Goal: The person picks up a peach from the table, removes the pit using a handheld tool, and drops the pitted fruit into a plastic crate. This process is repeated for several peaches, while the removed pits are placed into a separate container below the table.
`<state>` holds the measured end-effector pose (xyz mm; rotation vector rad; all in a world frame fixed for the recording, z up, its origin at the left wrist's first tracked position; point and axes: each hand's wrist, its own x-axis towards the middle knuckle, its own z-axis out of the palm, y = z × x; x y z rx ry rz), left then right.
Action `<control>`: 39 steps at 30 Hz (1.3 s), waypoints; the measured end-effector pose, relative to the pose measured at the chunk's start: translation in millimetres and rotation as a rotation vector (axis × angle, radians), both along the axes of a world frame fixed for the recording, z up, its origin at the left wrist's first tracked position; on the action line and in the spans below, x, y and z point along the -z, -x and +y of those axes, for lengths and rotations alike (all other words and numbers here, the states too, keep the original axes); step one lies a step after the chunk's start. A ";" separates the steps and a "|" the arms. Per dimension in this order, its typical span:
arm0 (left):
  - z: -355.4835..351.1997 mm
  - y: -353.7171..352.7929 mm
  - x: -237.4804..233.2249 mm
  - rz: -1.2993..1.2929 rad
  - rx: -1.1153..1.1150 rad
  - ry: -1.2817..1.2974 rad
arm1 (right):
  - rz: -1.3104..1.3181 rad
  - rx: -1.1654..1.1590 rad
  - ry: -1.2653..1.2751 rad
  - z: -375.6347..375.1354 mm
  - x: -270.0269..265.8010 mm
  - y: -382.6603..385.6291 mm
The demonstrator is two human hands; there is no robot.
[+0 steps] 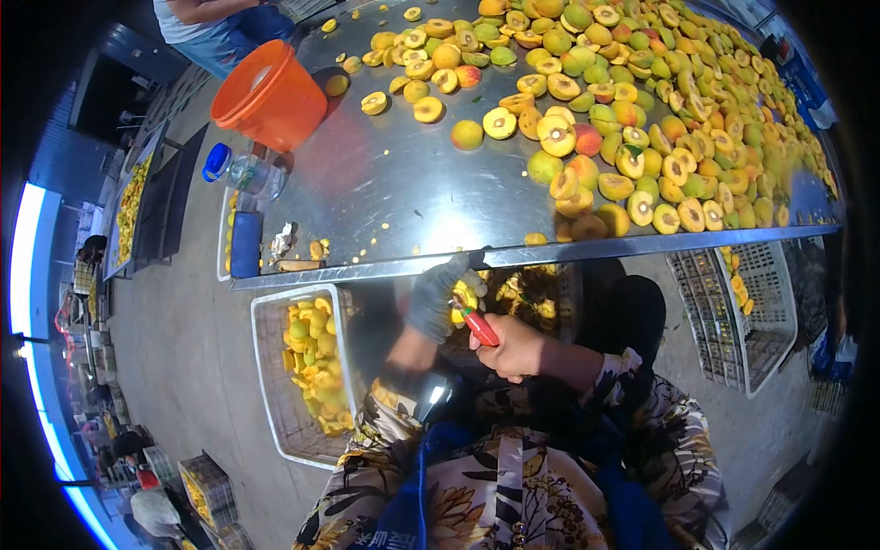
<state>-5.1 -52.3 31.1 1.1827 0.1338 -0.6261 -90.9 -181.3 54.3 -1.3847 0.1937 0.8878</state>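
Note:
My left hand [438, 301], in a grey glove, is closed around a yellow peach half [466, 295] just below the table's front edge. My bare right hand [515, 346] grips the red handle of a small pitting tool [480, 327]. Its metal tip meets the peach half; the exact shape of the tip is hidden. Under my hands is a container with dark scraps and yellow bits [527, 295], partly covered by my arms. Many halved peaches [556, 135], several with pits showing, lie on the metal table [412, 183] beyond my hands.
An orange bucket [289, 105] and a blue-capped plastic bottle [252, 174] stand at the table's left. A white crate [259, 367] of peach pieces sits on the floor at left, another crate [724, 312] at right. A person in jeans [225, 41] is across the table.

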 end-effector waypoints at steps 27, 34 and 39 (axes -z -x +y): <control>-4.6 -0.6 -4.0 0.115 -0.048 -0.004 | -0.241 0.061 -0.150 14.2 34.8 13.4; -0.6 7.5 6.2 -0.518 -0.118 -0.396 | 0.237 0.067 -0.405 6.6 14.9 11.8; -5.2 4.2 -5.9 0.153 -0.117 0.023 | 0.012 0.035 -0.317 9.6 32.3 14.4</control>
